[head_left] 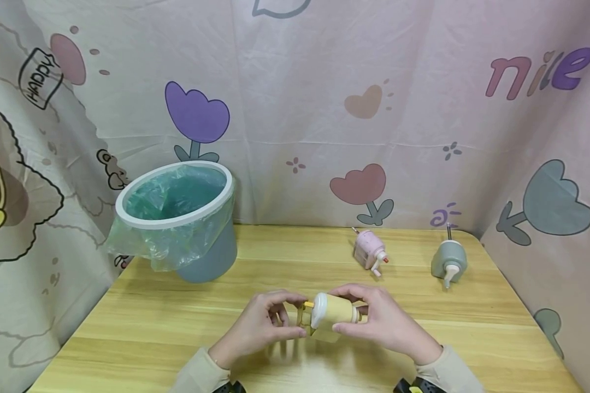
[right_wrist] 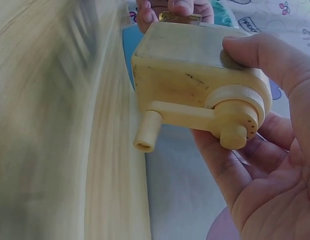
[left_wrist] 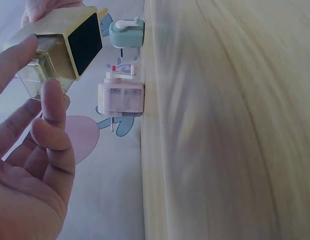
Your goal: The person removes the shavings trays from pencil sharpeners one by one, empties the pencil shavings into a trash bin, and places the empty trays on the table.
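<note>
A yellow crank pencil sharpener [head_left: 335, 309] is held above the table, tipped on its side. My right hand [head_left: 381, 319] grips its body near the crank end, the thumb pressed on one side and fingers beneath. In the right wrist view the crank handle [right_wrist: 147, 131] points toward the camera. My left hand [head_left: 267, 319] pinches the clear amber drawer [left_wrist: 42, 75], which sticks out of the end opposite the crank. A dark square base [left_wrist: 86, 44] shows in the left wrist view. I cannot make out the drawer's contents.
A pink crank sharpener [head_left: 369, 250] and a grey-green one [head_left: 449, 261] stand at the back right of the wooden table [head_left: 177, 338]. At the back left is a bin [head_left: 208, 256] lined with a green bag [head_left: 152, 245]. Printed curtains [head_left: 285, 109] surround the table.
</note>
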`<state>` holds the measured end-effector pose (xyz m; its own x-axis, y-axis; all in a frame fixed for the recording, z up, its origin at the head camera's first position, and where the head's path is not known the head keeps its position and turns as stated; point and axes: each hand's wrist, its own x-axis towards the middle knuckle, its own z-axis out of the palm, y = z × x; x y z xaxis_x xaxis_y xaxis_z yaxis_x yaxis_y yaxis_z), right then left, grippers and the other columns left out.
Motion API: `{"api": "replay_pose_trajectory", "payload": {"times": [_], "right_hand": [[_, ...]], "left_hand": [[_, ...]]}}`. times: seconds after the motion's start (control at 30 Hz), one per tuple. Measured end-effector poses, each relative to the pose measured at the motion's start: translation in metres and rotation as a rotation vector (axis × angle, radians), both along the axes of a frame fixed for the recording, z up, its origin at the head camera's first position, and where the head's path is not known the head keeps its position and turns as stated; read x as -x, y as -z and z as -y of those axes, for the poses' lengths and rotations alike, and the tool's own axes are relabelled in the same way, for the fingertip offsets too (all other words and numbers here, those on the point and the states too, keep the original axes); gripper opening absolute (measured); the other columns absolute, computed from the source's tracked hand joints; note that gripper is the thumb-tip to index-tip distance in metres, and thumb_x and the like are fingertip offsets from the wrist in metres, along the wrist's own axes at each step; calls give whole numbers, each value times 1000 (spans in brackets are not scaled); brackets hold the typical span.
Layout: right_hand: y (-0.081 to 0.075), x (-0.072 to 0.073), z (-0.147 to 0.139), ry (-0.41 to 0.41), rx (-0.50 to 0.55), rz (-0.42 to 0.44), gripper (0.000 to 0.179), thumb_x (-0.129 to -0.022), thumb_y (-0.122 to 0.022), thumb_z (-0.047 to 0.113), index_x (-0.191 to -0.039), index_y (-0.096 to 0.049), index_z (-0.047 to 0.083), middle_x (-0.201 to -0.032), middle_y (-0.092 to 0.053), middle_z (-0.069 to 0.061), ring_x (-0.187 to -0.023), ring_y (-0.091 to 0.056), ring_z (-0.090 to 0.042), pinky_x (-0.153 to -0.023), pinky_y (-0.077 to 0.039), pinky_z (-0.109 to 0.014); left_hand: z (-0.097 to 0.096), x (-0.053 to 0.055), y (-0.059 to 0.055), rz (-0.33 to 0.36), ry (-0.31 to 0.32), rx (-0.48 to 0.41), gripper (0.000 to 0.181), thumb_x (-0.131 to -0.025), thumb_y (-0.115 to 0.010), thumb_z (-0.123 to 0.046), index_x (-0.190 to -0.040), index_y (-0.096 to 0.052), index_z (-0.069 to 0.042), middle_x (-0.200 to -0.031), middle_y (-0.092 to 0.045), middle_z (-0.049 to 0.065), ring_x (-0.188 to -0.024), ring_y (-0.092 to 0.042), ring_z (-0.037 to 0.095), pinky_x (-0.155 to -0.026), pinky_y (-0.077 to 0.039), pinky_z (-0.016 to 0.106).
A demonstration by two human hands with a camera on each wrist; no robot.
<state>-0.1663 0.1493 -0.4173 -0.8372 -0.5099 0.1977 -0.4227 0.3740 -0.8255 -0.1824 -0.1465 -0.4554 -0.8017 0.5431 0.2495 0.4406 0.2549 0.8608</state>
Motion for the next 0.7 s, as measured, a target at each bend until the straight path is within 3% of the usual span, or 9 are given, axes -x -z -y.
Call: {"api": "replay_pose_trajectory", "payload": {"times": [0.3, 0.53, 0.7], "right_hand": [[1, 0, 2, -6, 7, 9, 49, -92, -87, 32, -132, -70, 9, -124, -75, -7, -106, -68, -7, -92, -64, -24], [2, 0, 4, -4, 1, 7, 49, -92, -87, 32, -132, -70, 9, -124, -75, -7, -105, -69, -6, -91, -64, -25], [3, 0, 5, -6, 4, 11, 50, -92, -87, 32, -132, -70, 8, -125, -75, -8, -106, -69, -7, -91, -63, -23]], "left_hand": [[-3, 0, 2, 1, -16, -16, 49, -83, -94, -25, -127, -78, -14, -114, -79, 10, -63, -60, -1, -56, -56, 23], [-3, -1, 2, 52, -20, -14, 50, -82, -95, -24, -128, -78, -13, -116, -79, 12, -47, -45, -6, -43, -44, 15], [-3, -2, 1, 63, -21, -13, 51, -82, -95, -25, -128, -78, -12, -116, -79, 11, -45, -42, -7, -41, -42, 15]]}}
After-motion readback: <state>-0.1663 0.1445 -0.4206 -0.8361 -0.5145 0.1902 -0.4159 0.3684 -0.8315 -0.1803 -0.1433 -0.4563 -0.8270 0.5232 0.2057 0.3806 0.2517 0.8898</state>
